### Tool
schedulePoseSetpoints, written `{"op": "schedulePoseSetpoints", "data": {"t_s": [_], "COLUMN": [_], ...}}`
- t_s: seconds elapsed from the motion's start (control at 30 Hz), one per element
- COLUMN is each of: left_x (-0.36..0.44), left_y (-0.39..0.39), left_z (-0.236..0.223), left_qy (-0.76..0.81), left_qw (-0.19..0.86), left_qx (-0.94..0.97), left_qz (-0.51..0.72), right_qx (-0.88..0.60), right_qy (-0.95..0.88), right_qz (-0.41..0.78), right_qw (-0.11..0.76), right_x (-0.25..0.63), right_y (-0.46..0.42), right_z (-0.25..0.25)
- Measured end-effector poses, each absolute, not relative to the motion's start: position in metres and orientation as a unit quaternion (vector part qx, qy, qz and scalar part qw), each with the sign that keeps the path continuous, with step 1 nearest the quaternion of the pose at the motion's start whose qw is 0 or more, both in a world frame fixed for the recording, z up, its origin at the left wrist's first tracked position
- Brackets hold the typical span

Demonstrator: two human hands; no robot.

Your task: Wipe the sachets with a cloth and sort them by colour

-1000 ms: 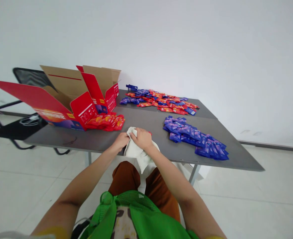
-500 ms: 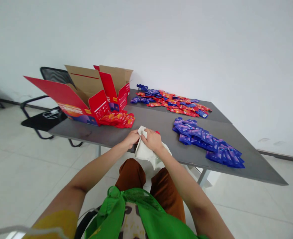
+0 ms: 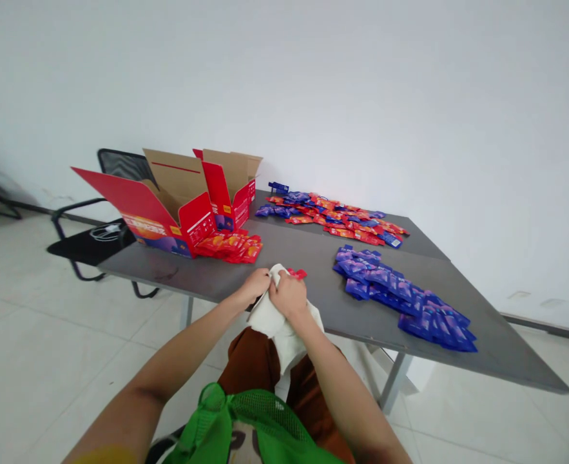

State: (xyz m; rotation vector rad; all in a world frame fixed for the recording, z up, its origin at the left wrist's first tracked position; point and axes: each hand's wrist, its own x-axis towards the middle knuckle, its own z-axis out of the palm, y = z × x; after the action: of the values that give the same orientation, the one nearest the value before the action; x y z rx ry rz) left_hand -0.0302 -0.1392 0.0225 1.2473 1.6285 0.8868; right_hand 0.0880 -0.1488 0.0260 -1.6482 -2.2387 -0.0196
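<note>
On the grey surface, an open cardboard box stands left beyond the fingers, and blue packets lie right of them. The left hand and right hand clench a white cloth, apparently the step in hand, which hangs below the fingers (a red packet, just beyond them, shows more fully than in the earlier view).

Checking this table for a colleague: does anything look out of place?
The far pile mixes red and blue sachets, unlike the all-blue pile and the red pile by the open carton. A lone red sachet lies by the cloth.
</note>
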Motion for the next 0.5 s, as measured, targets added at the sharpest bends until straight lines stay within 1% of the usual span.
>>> {"op": "schedulePoseSetpoints", "data": {"t_s": [0.07,0.13,0.2,0.23,0.3,0.33,0.43,0.5], "left_x": [-0.033,-0.04,-0.049,-0.055,-0.067,-0.071,-0.078,-0.075], "left_y": [-0.139,-0.139,-0.139,-0.139,-0.134,-0.129,-0.103,-0.077], "left_z": [0.031,0.042,0.056,0.066,0.089,0.102,0.136,0.148], "left_qy": [0.649,0.647,0.648,0.651,0.667,0.682,0.751,0.781], "left_qw": [0.484,0.521,0.514,0.484,0.383,0.31,0.015,-0.136], "left_qx": [0.488,0.473,0.481,0.498,0.545,0.569,0.589,0.554], "left_qz": [0.326,0.295,0.293,0.309,0.334,0.339,0.298,0.254], "right_qx": [-0.592,-0.645,-0.694,-0.707,-0.717,-0.717,-0.714,-0.714], "right_qy": [-0.786,-0.744,-0.699,-0.684,-0.671,-0.671,-0.67,-0.669], "right_qz": [0.012,0.017,0.012,0.009,0.003,0.001,-0.008,-0.009], "right_qw": [0.178,0.174,0.174,0.177,0.187,0.192,0.205,0.209], "right_x": [0.087,0.096,0.109,0.115,0.125,0.128,0.129,0.127], "right_y": [-0.152,-0.147,-0.139,-0.136,-0.132,-0.132,-0.134,-0.136], "right_z": [0.025,0.026,0.028,0.028,0.026,0.025,0.023,0.022]}}
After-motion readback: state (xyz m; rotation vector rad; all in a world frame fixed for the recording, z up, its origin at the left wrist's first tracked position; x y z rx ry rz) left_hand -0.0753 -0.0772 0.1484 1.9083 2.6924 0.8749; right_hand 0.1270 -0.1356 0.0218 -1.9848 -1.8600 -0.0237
